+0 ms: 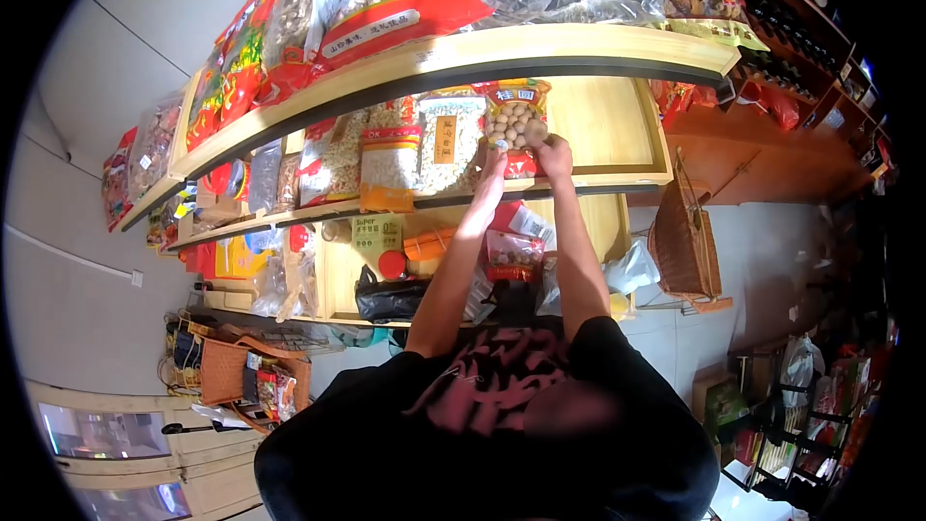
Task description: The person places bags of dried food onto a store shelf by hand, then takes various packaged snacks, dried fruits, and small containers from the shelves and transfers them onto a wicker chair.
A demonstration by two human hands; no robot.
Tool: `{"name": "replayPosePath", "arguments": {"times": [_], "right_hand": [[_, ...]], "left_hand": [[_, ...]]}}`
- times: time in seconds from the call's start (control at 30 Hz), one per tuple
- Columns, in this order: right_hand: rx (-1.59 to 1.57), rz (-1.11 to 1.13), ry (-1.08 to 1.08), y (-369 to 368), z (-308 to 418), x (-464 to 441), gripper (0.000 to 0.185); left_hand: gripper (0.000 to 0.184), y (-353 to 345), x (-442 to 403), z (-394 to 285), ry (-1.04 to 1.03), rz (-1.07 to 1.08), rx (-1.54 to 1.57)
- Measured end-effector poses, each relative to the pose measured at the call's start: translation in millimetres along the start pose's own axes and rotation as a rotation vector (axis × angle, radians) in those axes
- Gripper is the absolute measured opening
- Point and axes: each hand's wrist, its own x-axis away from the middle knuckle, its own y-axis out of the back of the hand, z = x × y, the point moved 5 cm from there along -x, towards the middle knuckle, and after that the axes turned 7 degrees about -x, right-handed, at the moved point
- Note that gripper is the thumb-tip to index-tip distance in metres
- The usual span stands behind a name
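Observation:
Both my hands are at a red and yellow bag of round tan fruits (518, 123) on the middle wooden shelf. My left hand (493, 172) is at its lower left edge, fingers pointing up, partly over the bag. At its right edge my right hand (555, 156) has its fingers closed on the bag's side. Directly left of it stands a clear bag of pale pieces with a tan label (449, 140). Farther left is a bag with a red top and orange bottom (390, 170).
Large bags of dried goods (405, 24) fill the top shelf (453, 50), whose edge overhangs the middle one. Below are more packets and a black bag (390, 297). Wicker baskets stand right (687, 241) and lower left (224, 371). A dark rack (801, 425) is at lower right.

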Motion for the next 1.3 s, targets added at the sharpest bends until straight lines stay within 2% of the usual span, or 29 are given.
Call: {"name": "replayPosePath", "arguments": {"times": [0.07,0.1,0.2,0.23,0.37,0.4,0.47,0.53,0.57,0.6,0.63,0.67,0.73,0.77,0.8,0.83,0.87,0.93,1.1,1.2,1.23,1.27,1.3], "right_hand": [[-0.170,-0.017,0.130,9,1,9,0.044],[-0.135,-0.093,0.167,14,2,10,0.040],[-0.153,-0.200,0.191,39,14,31,0.041],[-0.208,-0.258,0.223,50,17,40,0.039],[-0.401,-0.197,0.105,83,16,42,0.035],[-0.377,-0.208,0.200,90,9,48,0.032],[-0.438,-0.118,0.252,106,-1,69,0.025],[-0.629,0.046,0.136,112,-14,92,0.020],[-0.768,0.001,0.054,110,-47,101,0.019],[-0.892,0.104,-0.046,103,-68,111,0.023],[-0.958,0.076,-0.178,99,-77,137,0.028],[-1.020,0.233,-0.230,90,-82,162,0.030],[-0.990,0.233,-0.220,78,-99,210,0.029],[-0.981,0.300,-0.274,69,-123,214,0.030],[-0.911,0.259,-0.154,62,-125,234,0.029],[-0.996,0.377,-0.255,53,-126,254,0.031],[-1.053,0.371,-0.365,39,-127,276,0.034],[-1.048,0.585,-0.343,5,-124,300,0.038],[-0.877,1.152,-0.326,-88,-50,400,0.049],[-0.708,1.398,-0.353,-168,-9,479,0.048],[-0.507,1.482,-0.310,-201,-15,503,0.049],[-0.419,1.592,-0.315,-234,-6,535,0.048],[-0.318,1.705,-0.258,-262,0,570,0.045]], "left_hand": [[0.065,-12,11,-9,-0.007,0.063,0.067],[0.064,-16,19,-12,-0.007,0.004,0.054],[0.059,-17,19,-1,0.043,0.029,0.037],[0.054,-19,33,-15,0.053,0.026,0.140],[0.052,-4,24,-33,0.048,-0.007,0.203],[0.055,-5,25,-34,0.076,-0.009,0.199],[0.057,-6,25,-25,0.033,-0.017,0.118],[0.051,-2,36,-12,0.052,-0.091,0.118],[0.039,-8,35,7,0.076,0.035,0.093],[0.031,-14,38,24,0.189,0.109,0.167],[0.031,-28,64,9,0.368,0.239,0.462],[0.040,-25,85,26,0.514,0.189,0.346],[0.051,-28,128,15,0.144,0.245,0.294],[0.054,-20,146,13,0.109,0.226,0.227],[0.059,-9,172,14,0.100,0.227,0.145],[0.059,1,194,25,0.113,0.174,0.188],[0.060,14,216,33,0.123,0.120,0.231],[0.064,51,262,44,0.160,-0.029,0.033],[0.070,158,400,50,0.165,-0.258,-0.014],[0.068,229,500,44,0.202,-0.483,0.017],[0.067,252,539,52,0.204,-0.613,0.029],[0.065,274,576,66,0.206,-0.743,0.041],[0.060,288,609,110,0.194,-0.825,0.050]]}}
